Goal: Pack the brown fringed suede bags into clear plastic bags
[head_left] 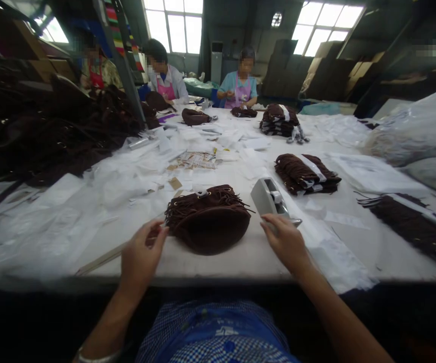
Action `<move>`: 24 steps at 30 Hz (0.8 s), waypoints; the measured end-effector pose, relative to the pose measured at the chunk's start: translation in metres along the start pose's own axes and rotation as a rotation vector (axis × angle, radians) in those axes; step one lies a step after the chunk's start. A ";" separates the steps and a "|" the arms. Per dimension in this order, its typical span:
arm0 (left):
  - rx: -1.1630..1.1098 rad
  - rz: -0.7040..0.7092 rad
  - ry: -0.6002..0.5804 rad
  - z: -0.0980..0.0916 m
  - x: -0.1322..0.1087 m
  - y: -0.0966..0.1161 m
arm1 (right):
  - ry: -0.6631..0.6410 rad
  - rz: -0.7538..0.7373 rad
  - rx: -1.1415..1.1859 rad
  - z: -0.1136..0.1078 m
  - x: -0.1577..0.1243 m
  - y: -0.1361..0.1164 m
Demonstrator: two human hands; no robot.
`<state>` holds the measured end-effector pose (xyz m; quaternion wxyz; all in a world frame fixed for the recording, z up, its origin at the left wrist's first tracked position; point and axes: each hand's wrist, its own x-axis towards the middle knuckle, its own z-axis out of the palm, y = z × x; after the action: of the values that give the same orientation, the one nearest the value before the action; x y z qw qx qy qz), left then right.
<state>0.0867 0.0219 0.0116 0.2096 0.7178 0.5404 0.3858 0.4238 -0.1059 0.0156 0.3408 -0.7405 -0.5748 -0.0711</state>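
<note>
Appears partway complete: shows pale bands (312, 166) on the brown bundles (294, 176), yet none visible on the fringed brown bag (214, 229), on the surface (236, 268) between left hand (140, 254), pinched beside it, and right hand (284, 243), curled near the tape dispenser (264, 197); cannot confirm any grip.

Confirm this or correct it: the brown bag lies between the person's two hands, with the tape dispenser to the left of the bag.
The side is wrong: the head view shows the tape dispenser to the right of the brown bag.
</note>
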 end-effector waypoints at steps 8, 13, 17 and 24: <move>-0.134 -0.165 0.039 0.056 -0.028 0.015 | -0.147 0.403 0.572 0.056 -0.006 -0.027; -0.162 -0.266 0.079 0.060 -0.004 0.003 | -0.247 0.578 1.160 0.067 -0.004 -0.028; -0.269 -0.307 0.062 0.065 0.006 -0.012 | -0.355 0.629 1.367 0.069 -0.006 -0.027; -0.563 -0.334 -0.116 0.058 -0.002 -0.033 | -0.093 0.683 1.125 0.076 -0.001 -0.014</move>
<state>0.1120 0.0375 -0.0485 0.4904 0.5540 0.5098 0.4389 0.3896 -0.0608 -0.0363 0.6540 -0.5925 -0.2712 0.3842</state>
